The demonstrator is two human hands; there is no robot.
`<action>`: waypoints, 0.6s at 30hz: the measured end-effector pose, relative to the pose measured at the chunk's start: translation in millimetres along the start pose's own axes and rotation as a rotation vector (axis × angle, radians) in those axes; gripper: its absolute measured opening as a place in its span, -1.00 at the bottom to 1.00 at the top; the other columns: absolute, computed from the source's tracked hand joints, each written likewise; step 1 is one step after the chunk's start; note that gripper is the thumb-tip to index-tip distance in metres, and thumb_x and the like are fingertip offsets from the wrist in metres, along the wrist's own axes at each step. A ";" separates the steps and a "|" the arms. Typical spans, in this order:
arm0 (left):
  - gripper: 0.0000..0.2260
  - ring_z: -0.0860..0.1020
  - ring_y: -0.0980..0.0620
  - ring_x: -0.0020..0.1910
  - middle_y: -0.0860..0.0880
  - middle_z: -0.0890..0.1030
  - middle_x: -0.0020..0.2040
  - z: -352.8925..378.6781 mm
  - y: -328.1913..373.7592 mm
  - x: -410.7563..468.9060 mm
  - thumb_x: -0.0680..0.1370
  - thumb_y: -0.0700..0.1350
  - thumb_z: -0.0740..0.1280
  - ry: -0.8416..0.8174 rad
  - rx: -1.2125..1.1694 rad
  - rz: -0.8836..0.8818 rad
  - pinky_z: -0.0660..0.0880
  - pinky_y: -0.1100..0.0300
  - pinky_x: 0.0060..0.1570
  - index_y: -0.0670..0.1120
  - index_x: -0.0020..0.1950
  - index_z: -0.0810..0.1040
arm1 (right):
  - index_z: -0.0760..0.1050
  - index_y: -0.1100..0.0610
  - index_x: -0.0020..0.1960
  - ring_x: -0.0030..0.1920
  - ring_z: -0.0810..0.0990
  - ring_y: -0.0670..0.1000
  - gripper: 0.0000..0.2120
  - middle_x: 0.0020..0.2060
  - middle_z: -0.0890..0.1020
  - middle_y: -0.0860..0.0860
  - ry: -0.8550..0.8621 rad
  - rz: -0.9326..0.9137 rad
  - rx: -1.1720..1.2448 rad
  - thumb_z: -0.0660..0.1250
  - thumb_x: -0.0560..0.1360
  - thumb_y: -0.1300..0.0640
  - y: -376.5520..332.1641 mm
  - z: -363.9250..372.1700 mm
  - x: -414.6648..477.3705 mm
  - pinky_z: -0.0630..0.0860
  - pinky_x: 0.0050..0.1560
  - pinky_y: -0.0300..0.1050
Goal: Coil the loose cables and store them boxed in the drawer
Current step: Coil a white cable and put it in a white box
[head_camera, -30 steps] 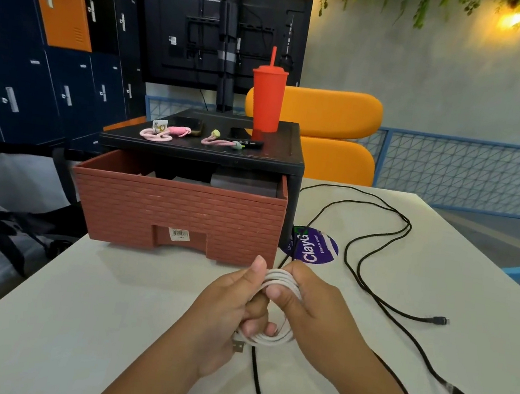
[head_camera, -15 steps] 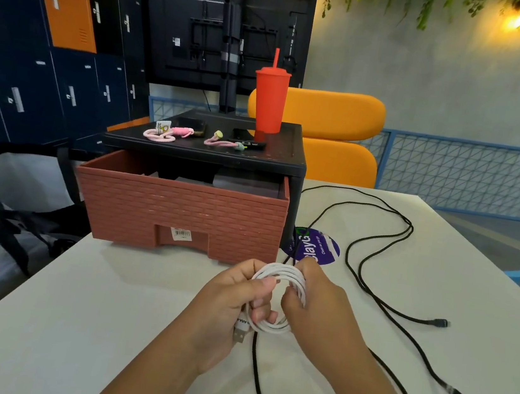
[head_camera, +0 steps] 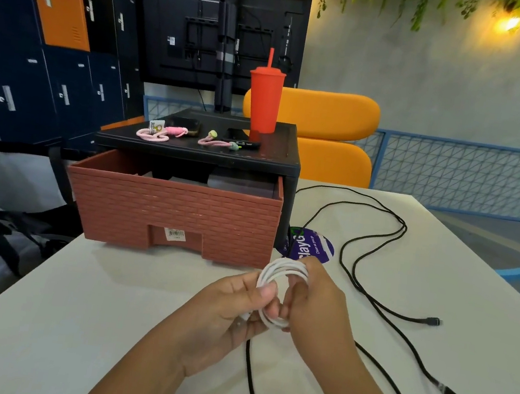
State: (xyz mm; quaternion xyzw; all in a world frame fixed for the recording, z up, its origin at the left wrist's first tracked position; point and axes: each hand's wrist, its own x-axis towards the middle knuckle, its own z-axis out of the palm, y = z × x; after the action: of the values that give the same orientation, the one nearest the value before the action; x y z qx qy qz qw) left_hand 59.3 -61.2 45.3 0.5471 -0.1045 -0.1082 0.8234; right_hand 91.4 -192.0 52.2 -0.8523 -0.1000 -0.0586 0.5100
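Your left hand (head_camera: 223,311) and right hand (head_camera: 317,303) grip the coiled white cable (head_camera: 280,285) over the surface's (head_camera: 105,308) near edge, fingers (head_camera: 267,295) curled round it, while the black cable (head_camera: 405,228) sprawls uncoiled toward the right edge, so boxing and the open drawer (head_camera: 177,209) remain.

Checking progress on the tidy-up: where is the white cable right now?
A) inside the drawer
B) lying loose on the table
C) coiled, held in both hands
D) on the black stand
C: the white cable is a coil gripped by the left hand and the right hand.
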 end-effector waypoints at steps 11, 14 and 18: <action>-0.85 0.43 0.03 -0.40 -0.03 0.33 -0.46 10.2 -2.1 3.0 0.41 -0.11 0.24 0.204 -0.110 0.114 0.51 0.24 -0.28 -0.19 -0.20 0.49 | 0.39 -0.10 -0.18 -0.39 0.49 -0.19 -0.83 -0.38 0.50 -0.11 0.017 -0.089 0.053 0.18 0.55 0.12 5.9 3.8 0.3 0.39 -0.42 -0.29; -0.84 0.41 0.03 -0.41 -0.04 0.32 -0.45 3.9 1.0 2.1 0.42 -0.11 0.24 0.233 -0.109 0.097 0.49 0.20 -0.25 -0.16 -0.27 0.54 | 0.43 -0.12 -0.13 -0.34 0.48 -0.29 -0.94 -0.39 0.53 -0.18 -0.038 -0.154 0.115 0.26 0.52 -0.02 3.6 -0.8 -2.4 0.36 -0.38 -0.41; -0.83 0.39 0.03 -0.42 -0.03 0.29 -0.46 1.0 2.4 2.1 0.44 -0.11 0.24 0.263 -0.074 0.079 0.44 0.19 -0.26 -0.14 -0.29 0.53 | 0.46 -0.11 -0.20 -0.34 0.45 -0.17 -0.84 -0.35 0.55 -0.14 0.014 -0.197 0.145 0.19 0.52 -0.09 6.5 -7.7 -0.9 0.36 -0.31 -0.37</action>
State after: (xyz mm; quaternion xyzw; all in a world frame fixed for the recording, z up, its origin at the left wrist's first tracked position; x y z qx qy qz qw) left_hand 61.2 -61.8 48.1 0.5213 -0.0132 -0.0069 0.8532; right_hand 92.1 -201.9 50.0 -0.7988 -0.1835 -0.1068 0.5628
